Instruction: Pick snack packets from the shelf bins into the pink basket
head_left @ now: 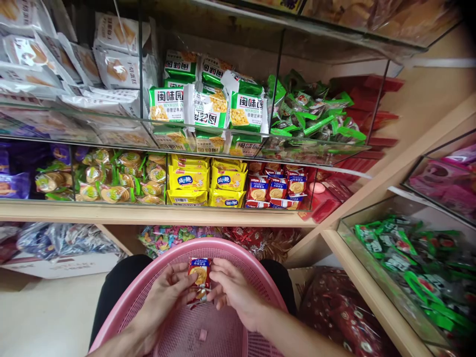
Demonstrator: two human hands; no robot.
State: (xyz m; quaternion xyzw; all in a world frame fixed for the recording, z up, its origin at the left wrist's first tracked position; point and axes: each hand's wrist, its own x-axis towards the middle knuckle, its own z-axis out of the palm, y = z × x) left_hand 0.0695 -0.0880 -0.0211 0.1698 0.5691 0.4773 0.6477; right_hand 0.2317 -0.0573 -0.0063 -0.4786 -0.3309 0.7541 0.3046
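Observation:
Both hands hold a small stack of red-and-blue biscuit packets [200,273] over a pink plastic basket [230,253] that rests on my lap. My left hand [167,292] grips the stack from the left, fingers curled round it. On the other side, my right hand [234,290] pinches it. Matching red-and-blue packets [277,188] stand in a glass compartment on the lower shelf straight ahead.
Glass-fronted shelves hold yellow packets [188,181], green-and-white packets [208,106], green wrapped sweets [316,116] and white bags [74,64]. A second glass case with green packets [405,258] runs along the right. A dark red patterned bag [334,312] lies by my right knee.

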